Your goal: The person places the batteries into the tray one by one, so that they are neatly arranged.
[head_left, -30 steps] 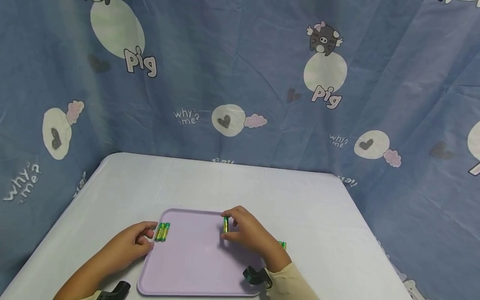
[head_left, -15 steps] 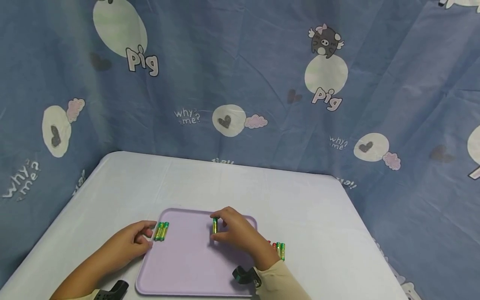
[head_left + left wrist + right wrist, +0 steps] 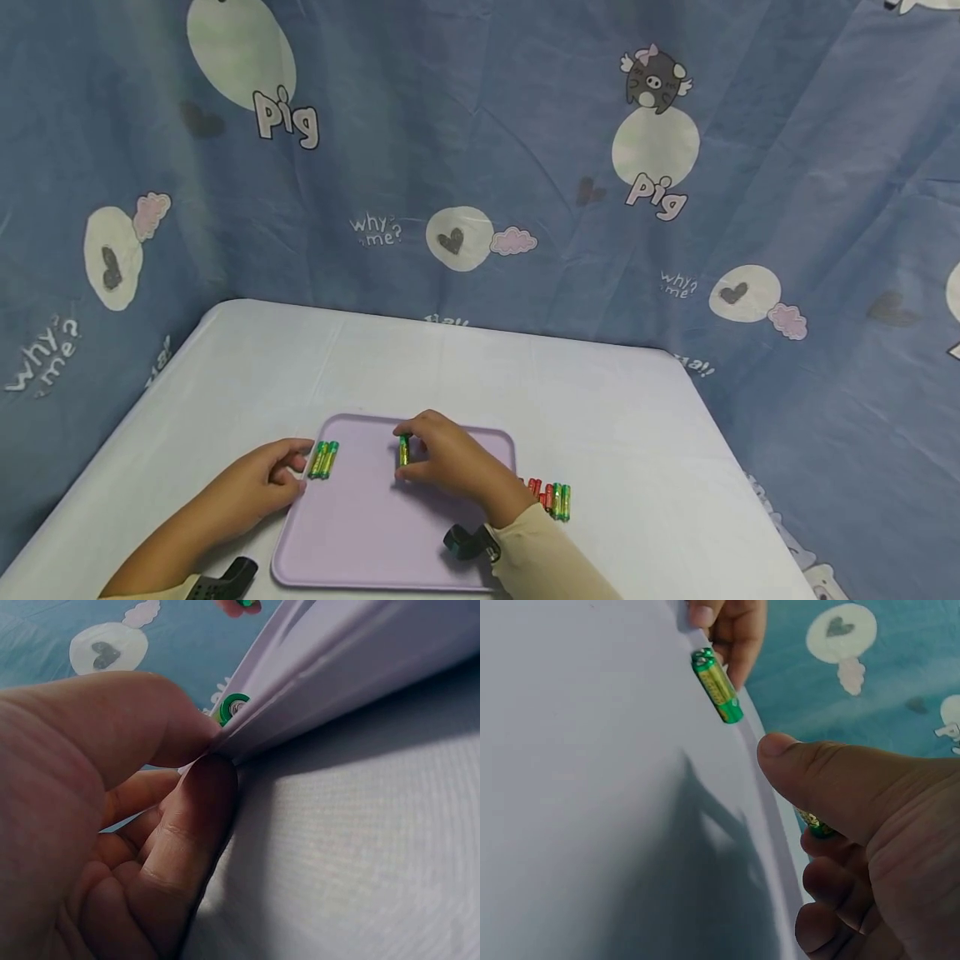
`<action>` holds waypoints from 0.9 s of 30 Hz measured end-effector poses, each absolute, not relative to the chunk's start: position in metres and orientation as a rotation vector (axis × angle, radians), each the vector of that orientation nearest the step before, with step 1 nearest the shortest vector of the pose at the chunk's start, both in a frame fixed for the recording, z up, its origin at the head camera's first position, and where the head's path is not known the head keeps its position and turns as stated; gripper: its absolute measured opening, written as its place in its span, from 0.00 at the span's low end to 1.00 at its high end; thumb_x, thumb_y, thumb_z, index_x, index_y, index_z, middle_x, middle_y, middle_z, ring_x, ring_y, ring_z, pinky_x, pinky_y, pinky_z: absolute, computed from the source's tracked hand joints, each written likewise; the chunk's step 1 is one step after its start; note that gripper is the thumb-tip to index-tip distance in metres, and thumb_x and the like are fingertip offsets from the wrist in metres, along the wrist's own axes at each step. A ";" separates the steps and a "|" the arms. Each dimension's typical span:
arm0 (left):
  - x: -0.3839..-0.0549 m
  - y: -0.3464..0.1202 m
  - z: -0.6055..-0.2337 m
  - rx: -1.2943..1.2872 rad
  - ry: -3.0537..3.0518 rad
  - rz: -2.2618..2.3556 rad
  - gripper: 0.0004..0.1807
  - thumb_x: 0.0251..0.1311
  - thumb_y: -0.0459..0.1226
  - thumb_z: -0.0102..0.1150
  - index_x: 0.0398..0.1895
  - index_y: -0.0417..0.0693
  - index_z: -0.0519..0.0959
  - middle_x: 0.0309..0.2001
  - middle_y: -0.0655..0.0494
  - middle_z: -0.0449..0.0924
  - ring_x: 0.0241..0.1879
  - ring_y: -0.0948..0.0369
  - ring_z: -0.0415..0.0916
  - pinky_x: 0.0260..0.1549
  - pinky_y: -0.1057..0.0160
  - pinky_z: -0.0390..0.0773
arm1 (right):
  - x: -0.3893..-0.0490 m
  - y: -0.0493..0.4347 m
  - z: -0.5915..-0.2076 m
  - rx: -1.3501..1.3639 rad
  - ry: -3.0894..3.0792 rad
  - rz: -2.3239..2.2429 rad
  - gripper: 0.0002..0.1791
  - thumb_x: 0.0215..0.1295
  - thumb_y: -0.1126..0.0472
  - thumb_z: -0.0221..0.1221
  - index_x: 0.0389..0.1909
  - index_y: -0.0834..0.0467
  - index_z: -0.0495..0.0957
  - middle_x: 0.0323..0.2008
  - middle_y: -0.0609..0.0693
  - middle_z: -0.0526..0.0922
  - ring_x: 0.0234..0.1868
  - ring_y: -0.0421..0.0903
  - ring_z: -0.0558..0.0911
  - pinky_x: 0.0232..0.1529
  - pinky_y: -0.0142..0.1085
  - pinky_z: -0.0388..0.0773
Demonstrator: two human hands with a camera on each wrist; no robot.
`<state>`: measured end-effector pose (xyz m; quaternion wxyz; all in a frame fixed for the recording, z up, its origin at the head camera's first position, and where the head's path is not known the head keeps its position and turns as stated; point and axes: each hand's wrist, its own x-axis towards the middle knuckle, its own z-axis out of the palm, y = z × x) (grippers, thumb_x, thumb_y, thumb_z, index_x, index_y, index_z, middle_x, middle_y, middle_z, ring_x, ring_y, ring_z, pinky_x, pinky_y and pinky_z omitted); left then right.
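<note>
One green-and-gold battery (image 3: 404, 451) is pinched by the right hand (image 3: 446, 457), above the far half of the lilac tray (image 3: 390, 533). The tray's left rim is gripped by the left hand (image 3: 266, 482), thumb against finger. Just inside that rim, a row of batteries (image 3: 324, 460) is laid side by side. Red batteries (image 3: 549, 497) and green batteries (image 3: 566, 503) are set on the white table (image 3: 600, 400), right of the tray.

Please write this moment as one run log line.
right hand: pinches green-gold cylindrical battery over lilac rectangular tray; left hand: pinches tray's left rim; near that rim: similar batteries
</note>
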<state>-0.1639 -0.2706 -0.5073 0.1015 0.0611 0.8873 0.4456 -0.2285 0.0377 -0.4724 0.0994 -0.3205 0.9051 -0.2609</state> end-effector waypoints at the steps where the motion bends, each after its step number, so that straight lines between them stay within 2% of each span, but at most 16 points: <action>1: -0.164 -0.271 -0.507 0.186 2.619 1.317 0.35 0.60 0.33 0.67 0.70 0.31 0.70 0.48 0.51 0.78 0.38 0.67 0.73 0.37 0.68 0.75 | -0.229 0.036 -0.472 -0.953 2.673 -0.765 0.30 0.59 0.50 0.76 0.63 0.50 0.81 0.49 0.40 0.78 0.46 0.37 0.76 0.49 0.28 0.74; 10: -0.164 -0.271 -0.508 0.185 2.597 1.330 0.35 0.61 0.33 0.67 0.71 0.31 0.69 0.49 0.51 0.77 0.38 0.68 0.73 0.37 0.68 0.76 | -0.235 0.024 -0.476 -1.028 2.664 -0.631 0.31 0.58 0.48 0.77 0.62 0.49 0.81 0.49 0.38 0.77 0.46 0.31 0.74 0.53 0.26 0.74; 16: -0.164 -0.270 -0.507 0.180 2.585 1.338 0.35 0.61 0.32 0.67 0.71 0.31 0.69 0.49 0.51 0.77 0.38 0.67 0.74 0.37 0.68 0.76 | -0.238 0.010 -0.482 -1.075 2.655 -0.573 0.31 0.59 0.45 0.76 0.62 0.49 0.81 0.51 0.38 0.78 0.49 0.30 0.74 0.58 0.26 0.73; 27: -0.163 -0.272 -0.505 0.203 2.597 1.330 0.35 0.61 0.33 0.67 0.71 0.30 0.69 0.49 0.51 0.77 0.38 0.68 0.74 0.37 0.68 0.76 | -0.234 -0.017 -0.485 -1.173 2.683 -0.415 0.31 0.59 0.40 0.75 0.62 0.45 0.81 0.52 0.37 0.79 0.51 0.30 0.76 0.58 0.24 0.73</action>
